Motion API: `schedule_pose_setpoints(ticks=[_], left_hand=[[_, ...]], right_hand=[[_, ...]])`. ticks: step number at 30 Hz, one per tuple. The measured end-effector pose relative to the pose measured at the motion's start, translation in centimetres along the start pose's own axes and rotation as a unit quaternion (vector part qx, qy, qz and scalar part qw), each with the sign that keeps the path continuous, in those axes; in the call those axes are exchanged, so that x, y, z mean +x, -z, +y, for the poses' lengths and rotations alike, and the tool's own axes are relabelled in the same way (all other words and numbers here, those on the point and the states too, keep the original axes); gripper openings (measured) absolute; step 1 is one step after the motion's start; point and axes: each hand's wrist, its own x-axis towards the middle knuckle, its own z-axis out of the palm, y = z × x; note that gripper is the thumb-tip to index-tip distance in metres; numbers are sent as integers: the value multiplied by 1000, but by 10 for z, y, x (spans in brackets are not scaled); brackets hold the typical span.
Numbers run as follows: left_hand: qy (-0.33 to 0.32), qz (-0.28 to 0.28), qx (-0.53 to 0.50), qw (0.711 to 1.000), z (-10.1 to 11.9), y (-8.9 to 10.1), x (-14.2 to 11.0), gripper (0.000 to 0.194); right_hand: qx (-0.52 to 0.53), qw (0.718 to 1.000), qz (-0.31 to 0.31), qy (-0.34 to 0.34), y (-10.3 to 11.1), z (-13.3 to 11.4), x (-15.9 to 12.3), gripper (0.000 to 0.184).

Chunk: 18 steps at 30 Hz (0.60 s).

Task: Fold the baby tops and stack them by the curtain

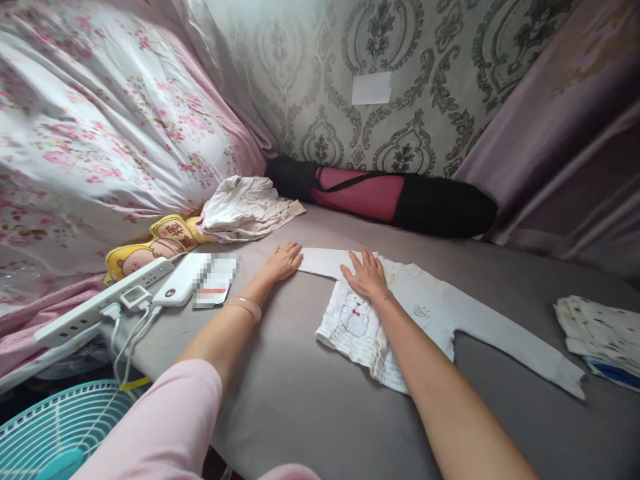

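Observation:
A small white baby shirt (425,300) lies spread on the grey bed surface (280,387), with a bear print on its front and a small green motif on the chest. One sleeve stretches left, the other slants toward the lower right. My left hand (284,261) rests at the left sleeve's cuff, fingers extended and pressed down, a pale bangle on that wrist. Near the shoulder of the same sleeve, my right hand (366,275) lies flat on the cloth with its fingers spread. My right forearm covers part of the shirt's front.
A crumpled pile of pale clothes (245,207) and a yellow plush pillow (150,248) lie back left. Nearer are a power strip (107,300), a white power bank (181,280) and a teal fan (55,433). A black-and-red bag (365,193) lies along the wall; folded clothes (600,330) sit right.

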Motion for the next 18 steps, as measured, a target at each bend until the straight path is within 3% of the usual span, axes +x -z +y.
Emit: schedule_pose_setpoints(ticks=[4,8,11,15,18], left_hand=[[-1,39,-39,998,-7,-3,-1,47],[-27,153,-24,988,-2,-3,-7,46],[-11,217,-7,976,2,1,-13,45],[48,233,7,971,6,5,-18,43],[72,228,4,971,9,9,-23,42]], right_hand=[[6,1000,3,7,0,-1,-2,65],[46,999,-11,13,7,0,-2,65],[144,989,-26,19,22,5,-5,64],[274,960,54,14,46,26,-30,57],[331,938,106,-10,57,57,-73,49]])
